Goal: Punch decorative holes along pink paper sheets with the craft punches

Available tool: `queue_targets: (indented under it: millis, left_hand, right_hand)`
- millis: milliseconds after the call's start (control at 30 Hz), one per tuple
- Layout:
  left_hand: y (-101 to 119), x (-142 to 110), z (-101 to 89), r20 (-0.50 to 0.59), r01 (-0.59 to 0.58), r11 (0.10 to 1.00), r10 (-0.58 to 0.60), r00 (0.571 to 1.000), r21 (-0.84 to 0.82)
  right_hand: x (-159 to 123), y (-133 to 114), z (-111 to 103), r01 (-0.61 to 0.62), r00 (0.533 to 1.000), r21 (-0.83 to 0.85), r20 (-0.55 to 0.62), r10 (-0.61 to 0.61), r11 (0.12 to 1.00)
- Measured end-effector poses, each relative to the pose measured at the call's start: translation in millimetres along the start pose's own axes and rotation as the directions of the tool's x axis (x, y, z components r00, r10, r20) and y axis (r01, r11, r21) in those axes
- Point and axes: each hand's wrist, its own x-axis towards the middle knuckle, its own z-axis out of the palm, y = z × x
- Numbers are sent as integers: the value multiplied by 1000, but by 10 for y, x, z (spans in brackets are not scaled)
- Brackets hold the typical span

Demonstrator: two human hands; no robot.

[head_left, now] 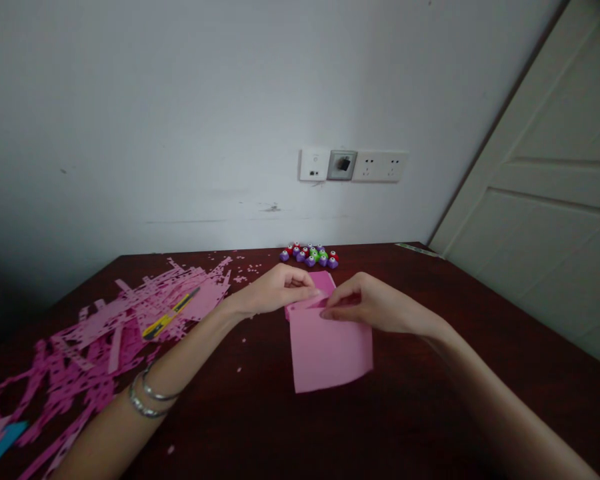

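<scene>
A sheet of pink paper (331,353) hangs toward me above the middle of the table. My right hand (375,303) pinches its upper edge between thumb and fingers. At the sheet's upper left, my left hand (280,288) has its fingers closed on the pink paper as well; the fingertips partly cover the spot. Just behind both hands lies a darker pink piece (323,280), mostly hidden, and I cannot tell whether it is one sheet or a stack. Two silver bangles (147,400) circle my left wrist.
On the left of the dark table (240,427) spreads a heap of punched pink paper scraps (105,333), with a yellow utility knife (170,315) on top. Several small craft punches (310,255) with coloured bases stand near the wall. A blue piece (5,445) lies front left.
</scene>
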Motion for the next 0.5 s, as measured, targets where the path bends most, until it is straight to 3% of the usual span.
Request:
queue_targets:
  millis: [133,233,367,500]
  left_hand:
    - [31,12,-35,-45,-3,1000,3,999,-8]
    - [114,-40,-225,-89,34,997,-28,996,67]
    - [5,-261,-839,-247,184,962,-132,960,201]
    - [-521,-598,-1548,-382,463,833,-339,860,304]
  right_hand:
    - [-20,8,-13,-35,995,16,92,33,999]
    - [-19,47,-44,-48,992,31,116,44,998]
    - [51,220,-141,-69,993,45,104,64,997]
    - [334,562,-306,-86,989,31,123,82,996]
